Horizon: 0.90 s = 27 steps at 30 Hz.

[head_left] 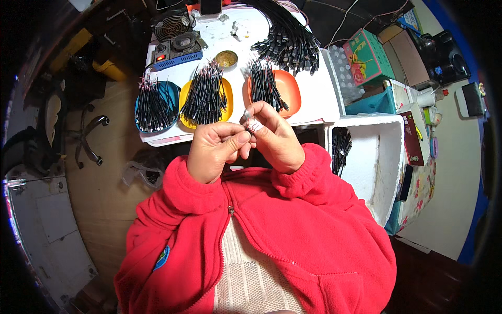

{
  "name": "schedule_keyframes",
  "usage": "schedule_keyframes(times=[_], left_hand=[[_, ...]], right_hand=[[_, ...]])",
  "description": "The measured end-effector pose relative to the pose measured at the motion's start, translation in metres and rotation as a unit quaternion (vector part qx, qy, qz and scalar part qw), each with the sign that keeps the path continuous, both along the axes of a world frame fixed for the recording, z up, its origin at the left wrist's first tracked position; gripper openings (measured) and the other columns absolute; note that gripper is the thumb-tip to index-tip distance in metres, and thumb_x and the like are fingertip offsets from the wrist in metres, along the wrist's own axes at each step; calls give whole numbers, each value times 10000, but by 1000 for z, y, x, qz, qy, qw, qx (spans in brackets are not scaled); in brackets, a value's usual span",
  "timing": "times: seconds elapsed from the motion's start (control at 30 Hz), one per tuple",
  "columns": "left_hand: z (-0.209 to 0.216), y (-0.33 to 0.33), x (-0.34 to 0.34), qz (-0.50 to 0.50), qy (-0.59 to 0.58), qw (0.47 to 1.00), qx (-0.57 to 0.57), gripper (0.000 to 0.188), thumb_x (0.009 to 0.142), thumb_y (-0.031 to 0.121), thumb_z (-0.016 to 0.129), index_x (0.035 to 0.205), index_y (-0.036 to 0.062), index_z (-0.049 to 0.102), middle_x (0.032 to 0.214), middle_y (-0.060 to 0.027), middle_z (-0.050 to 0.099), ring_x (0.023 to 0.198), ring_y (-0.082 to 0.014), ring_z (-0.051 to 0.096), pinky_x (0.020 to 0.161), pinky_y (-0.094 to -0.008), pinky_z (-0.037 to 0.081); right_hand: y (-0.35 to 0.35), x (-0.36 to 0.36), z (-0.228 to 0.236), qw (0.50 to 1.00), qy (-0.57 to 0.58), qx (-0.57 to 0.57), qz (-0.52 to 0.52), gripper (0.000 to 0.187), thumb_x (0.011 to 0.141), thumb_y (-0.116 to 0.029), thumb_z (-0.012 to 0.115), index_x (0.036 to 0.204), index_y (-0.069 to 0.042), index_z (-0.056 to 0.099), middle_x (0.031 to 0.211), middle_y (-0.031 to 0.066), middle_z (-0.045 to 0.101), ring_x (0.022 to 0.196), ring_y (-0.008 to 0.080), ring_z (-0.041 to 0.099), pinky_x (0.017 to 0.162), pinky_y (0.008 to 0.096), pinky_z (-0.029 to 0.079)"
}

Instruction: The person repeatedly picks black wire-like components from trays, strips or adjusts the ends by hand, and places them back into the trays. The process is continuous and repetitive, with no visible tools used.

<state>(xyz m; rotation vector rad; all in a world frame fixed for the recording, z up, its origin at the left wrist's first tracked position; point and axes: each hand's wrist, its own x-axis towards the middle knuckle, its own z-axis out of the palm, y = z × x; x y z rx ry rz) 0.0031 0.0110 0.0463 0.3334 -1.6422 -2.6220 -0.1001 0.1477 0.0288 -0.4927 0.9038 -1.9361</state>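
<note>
In front of my chest, at the near edge of the white table, my hands meet fingertip to fingertip. My left hand (215, 147) pinches a short black cable between thumb and forefinger; most of it is hidden by the fingers. From its end fan thin reddish wires (252, 125), which the thumb and forefinger of my right hand (278, 140) grip. A pale wrapping covers part of a right finger. Just beyond, bundles of black cables lie in a blue tray (172, 90), a yellow tray (228, 95) and an orange tray (291, 90).
A blue soldering-type station (178, 58) with a lit switch and a small round tin (226, 59) stand behind the trays. A large cable bundle (293, 44) lies at the back right. To my right is a white foam box (368, 157) with more cables inside.
</note>
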Motion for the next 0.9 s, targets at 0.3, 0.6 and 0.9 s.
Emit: schedule_keyframes(times=[0.3,0.6,0.9], left_hand=[[1,-3,5,8,-17,999,-38,137,918,87,606,909,-25,683,657,-6,594,502,-12,398,454,-169,274],[1,5,16,-24,-28,998,-49,136,909,101,618,874,-14,682,638,7,581,501,-13,412,450,-173,290],[8,-7,24,-101,-68,992,39,147,900,99,628,874,-39,672,613,-4,541,501,-27,426,432,-166,257]], right_hand=[[2,-15,8,896,415,107,-112,225,982,-226,509,874,-29,518,736,33,523,651,108,485,587,242,393],[18,-2,9,815,528,171,-165,220,928,-142,593,766,-8,529,608,79,513,506,180,460,495,294,382],[56,-13,21,800,581,129,-77,277,808,-67,709,1058,-10,605,905,99,609,807,230,605,722,319,490]])
